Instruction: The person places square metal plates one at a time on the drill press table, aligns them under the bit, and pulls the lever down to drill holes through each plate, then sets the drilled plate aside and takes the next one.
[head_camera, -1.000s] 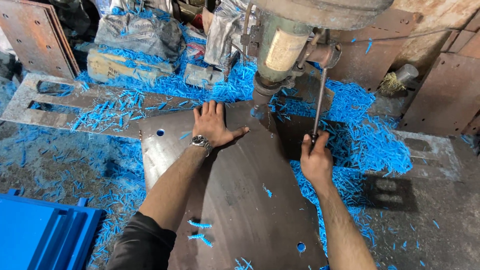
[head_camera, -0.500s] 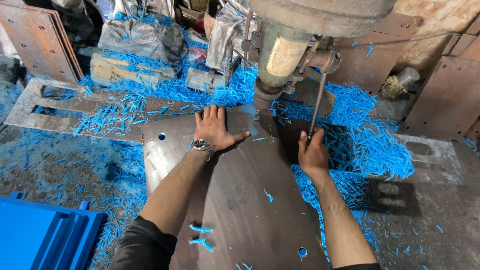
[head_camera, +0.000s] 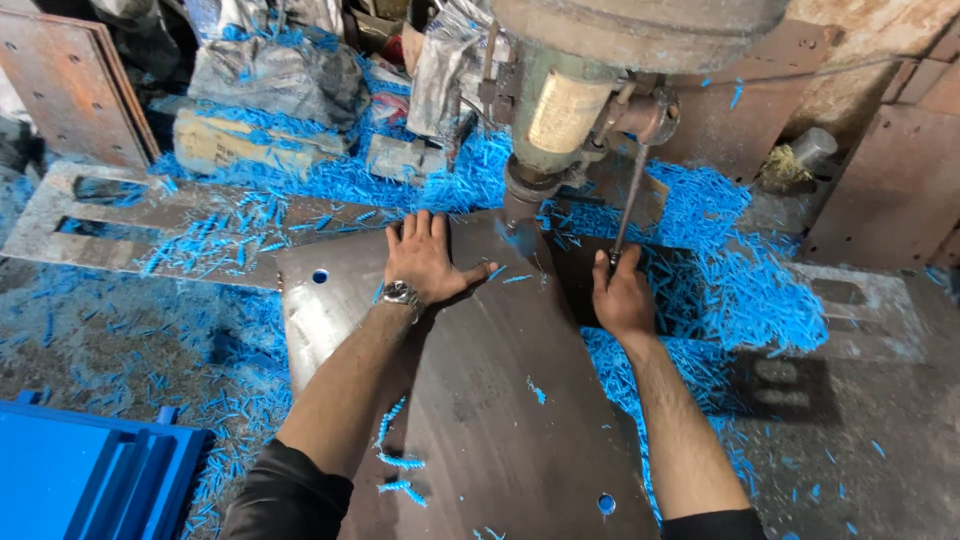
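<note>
The left hand (head_camera: 425, 262) is lying flat, fingers spread wide, on the upper part of a large dark steel plate (head_camera: 500, 400), pressing on it just at seven o'clock from the drill spindle (head_camera: 522, 190). A wristwatch (head_camera: 400, 294) is sitting on that wrist. The right hand (head_camera: 622, 295) is closing around the lower end of a thin metal feed lever (head_camera: 630, 205), which is slanting up toward one o'clock to the head of the drill press (head_camera: 590, 90). That hand is hovering just off the plate's right edge, at three o'clock from the left hand.

The plate is filling the middle of the view, running from the spindle at twelve o'clock down to the bottom edge at six. A round hole (head_camera: 319, 275) is showing near its upper left corner and another hole (head_camera: 604, 504) near its lower right. Curled blue shavings (head_camera: 730, 290) are lying in heaps around the machine, thickest at two and eleven o'clock, with a few strands (head_camera: 398, 462) resting on the plate beside the left forearm. A blue moulded tray (head_camera: 90, 480) is sitting at eight o'clock in the lower left corner. A flat slotted steel piece (head_camera: 150, 215) is lying at ten o'clock, partly under shavings, and rusty plates (head_camera: 80, 85) are leaning at the far left.
</note>
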